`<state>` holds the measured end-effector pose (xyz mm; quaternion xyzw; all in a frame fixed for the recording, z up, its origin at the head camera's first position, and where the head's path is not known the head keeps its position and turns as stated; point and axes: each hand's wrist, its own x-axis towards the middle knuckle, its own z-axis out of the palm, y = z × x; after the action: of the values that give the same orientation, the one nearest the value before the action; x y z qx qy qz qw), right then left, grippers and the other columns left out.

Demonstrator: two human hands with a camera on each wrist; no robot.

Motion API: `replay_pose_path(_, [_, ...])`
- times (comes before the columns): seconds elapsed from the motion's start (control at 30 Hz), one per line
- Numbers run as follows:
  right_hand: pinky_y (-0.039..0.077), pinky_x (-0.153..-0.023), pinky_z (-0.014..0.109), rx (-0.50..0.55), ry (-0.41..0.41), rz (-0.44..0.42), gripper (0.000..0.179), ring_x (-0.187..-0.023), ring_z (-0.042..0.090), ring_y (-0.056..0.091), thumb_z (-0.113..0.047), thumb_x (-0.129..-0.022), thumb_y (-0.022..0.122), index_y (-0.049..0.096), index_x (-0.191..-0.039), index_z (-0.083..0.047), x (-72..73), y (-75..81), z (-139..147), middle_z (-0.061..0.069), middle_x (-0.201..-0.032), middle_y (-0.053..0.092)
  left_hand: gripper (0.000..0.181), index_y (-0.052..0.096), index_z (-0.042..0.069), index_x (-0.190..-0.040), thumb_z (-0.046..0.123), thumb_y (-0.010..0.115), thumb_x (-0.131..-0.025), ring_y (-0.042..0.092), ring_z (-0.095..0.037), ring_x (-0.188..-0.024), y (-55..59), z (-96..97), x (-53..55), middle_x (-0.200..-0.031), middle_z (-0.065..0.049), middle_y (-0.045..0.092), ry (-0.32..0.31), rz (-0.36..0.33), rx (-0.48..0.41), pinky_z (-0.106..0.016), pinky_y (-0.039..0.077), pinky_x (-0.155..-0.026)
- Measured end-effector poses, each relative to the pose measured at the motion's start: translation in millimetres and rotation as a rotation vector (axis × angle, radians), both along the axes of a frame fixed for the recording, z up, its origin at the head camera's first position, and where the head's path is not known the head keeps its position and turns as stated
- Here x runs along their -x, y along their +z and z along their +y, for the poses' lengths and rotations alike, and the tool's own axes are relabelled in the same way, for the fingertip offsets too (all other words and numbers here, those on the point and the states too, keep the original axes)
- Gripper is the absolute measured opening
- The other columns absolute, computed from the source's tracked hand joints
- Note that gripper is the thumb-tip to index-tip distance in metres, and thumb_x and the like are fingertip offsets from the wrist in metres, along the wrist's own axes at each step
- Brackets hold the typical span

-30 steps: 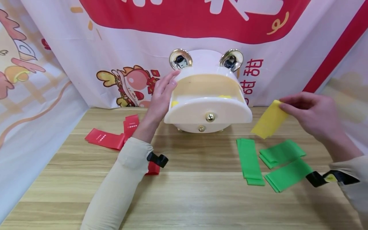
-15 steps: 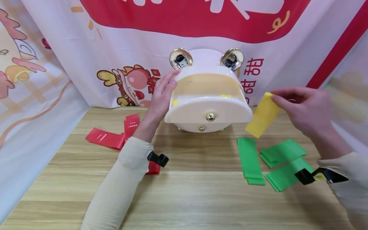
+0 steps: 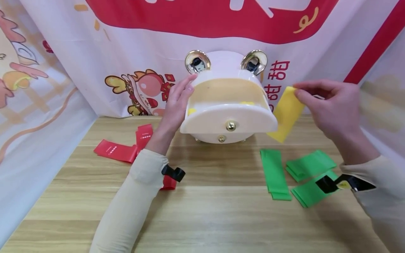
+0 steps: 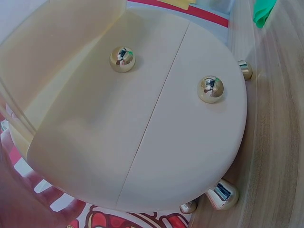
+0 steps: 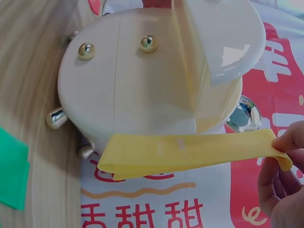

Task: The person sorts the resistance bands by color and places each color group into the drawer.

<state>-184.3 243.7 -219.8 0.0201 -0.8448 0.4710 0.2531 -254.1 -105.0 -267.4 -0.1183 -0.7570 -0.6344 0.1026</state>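
Pieces of yellow (image 3: 247,103), probably strips, are glimpsed inside the open drawer (image 3: 205,120) of a white box (image 3: 224,72), mostly hidden by its front panel (image 3: 253,121). The box's left side is touched by the left hand (image 3: 178,103), fingers extended. A yellow strip (image 3: 287,110) is pinched by the right hand (image 3: 335,105), just right of the drawer. Green strips (image 3: 275,175) are laid on the table (image 3: 221,218); red strips (image 3: 115,150) are partly covered by the left forearm (image 3: 129,207).
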Motion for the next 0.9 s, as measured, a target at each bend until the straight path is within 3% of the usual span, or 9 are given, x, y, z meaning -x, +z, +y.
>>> replay_pose_path(0.33, [0.055,-0.087,0.008,0.04,0.02,0.134,0.028,-0.099,0.004,0.072,-0.028,-0.096,0.078,0.081,-0.12,-0.014,1.4,14.5,-11.3,-0.009,-0.113,0.079,0.043,0.056,0.033,-0.153,0.036,0.048,-0.111,0.033,-0.018,-0.149,-0.7,1.2,0.6,-0.163,-0.003,0.033,-0.009,-0.002,-0.025,-0.043,0.047,-0.12])
replay_pose_path(0.57, [0.056,-0.085,0.009,0.099,0.039,0.232,0.022,-0.094,0.005,0.074,-0.018,-0.094,0.08,0.083,-0.114,-0.011,3.8,31.4,-19.9,-0.008,-0.105,0.081,0.043,0.056,0.032,-0.153,0.035,0.047,-0.112,0.033,-0.018,-0.149,-0.3,-0.1,-0.4,-0.163,-0.003,0.034,-0.008,0.006,-0.016,-0.042,0.049,-0.119])
replay_pose_path(0.9, [0.058,-0.095,0.016,0.044,0.036,0.35,0.025,-0.102,0.007,0.075,-0.024,-0.094,0.08,0.083,-0.114,-0.009,2.1,62.0,-33.2,-0.005,-0.114,0.081,0.043,0.056,0.033,-0.153,0.036,0.047,-0.111,0.035,-0.019,-0.148,0.5,-0.8,-0.2,-0.162,-0.004,0.035,0.002,0.007,0.001,-0.044,0.046,-0.121])
